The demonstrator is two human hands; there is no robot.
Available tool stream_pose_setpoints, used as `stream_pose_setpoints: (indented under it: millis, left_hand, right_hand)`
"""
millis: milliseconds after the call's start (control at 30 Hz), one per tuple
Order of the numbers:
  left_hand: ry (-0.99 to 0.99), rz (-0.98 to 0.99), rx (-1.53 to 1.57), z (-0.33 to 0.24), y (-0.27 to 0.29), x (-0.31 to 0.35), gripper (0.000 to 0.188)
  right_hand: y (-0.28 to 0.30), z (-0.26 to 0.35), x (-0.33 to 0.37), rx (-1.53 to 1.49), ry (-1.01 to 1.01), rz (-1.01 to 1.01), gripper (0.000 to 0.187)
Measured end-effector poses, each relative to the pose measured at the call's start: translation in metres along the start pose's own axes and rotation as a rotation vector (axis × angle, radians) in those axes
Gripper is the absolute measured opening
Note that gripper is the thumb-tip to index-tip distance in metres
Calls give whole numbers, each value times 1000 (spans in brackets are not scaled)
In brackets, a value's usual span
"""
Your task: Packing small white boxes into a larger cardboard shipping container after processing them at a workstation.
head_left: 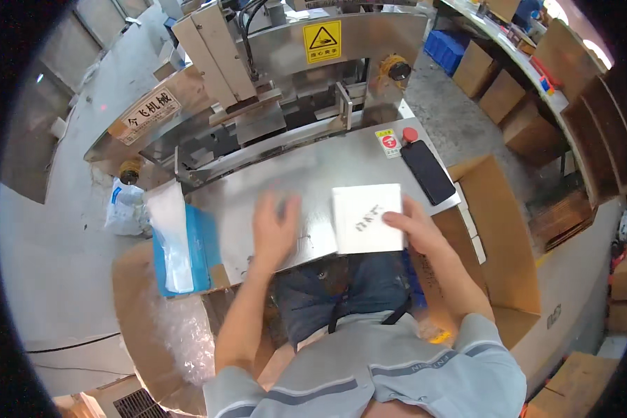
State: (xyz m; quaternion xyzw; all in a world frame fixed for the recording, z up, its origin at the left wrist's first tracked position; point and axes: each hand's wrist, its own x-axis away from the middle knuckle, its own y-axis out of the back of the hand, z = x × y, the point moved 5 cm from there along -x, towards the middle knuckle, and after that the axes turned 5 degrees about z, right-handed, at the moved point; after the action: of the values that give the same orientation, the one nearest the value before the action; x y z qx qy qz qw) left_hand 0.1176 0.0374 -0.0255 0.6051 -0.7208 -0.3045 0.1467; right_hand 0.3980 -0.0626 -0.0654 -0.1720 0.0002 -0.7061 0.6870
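A flat white square box [359, 202] with dark markings is in my right hand [421, 226], above the near edge of the metal table [251, 174]. The right thumb lies on top of the box, and the other fingers are mostly hidden at its right edge. To the left, my left hand [274, 226] is over the table, apart from the box and blurred by motion. Its thumb and fingers are spread, with nothing visible between them.
A metal machine [369, 42] with a warning sign spans the table's far side. A black phone [428, 172] and a red button [409, 134] are at the right. White plastic sheets [173, 230] fill a blue box [205, 240]. Cardboard boxes flank me, the right carton [505, 237] holding white boxes.
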Motion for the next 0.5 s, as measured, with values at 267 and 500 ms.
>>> stream_pose_setpoints:
  millis: [267,500]
  left_hand:
    - [102,441,-330,88,-29,-127,60]
    - [115,443,-323,173,5,-200,66]
  right_hand:
    - [137,21,110,33,208,-490,62]
    - [247,19,183,209,226,-934,57]
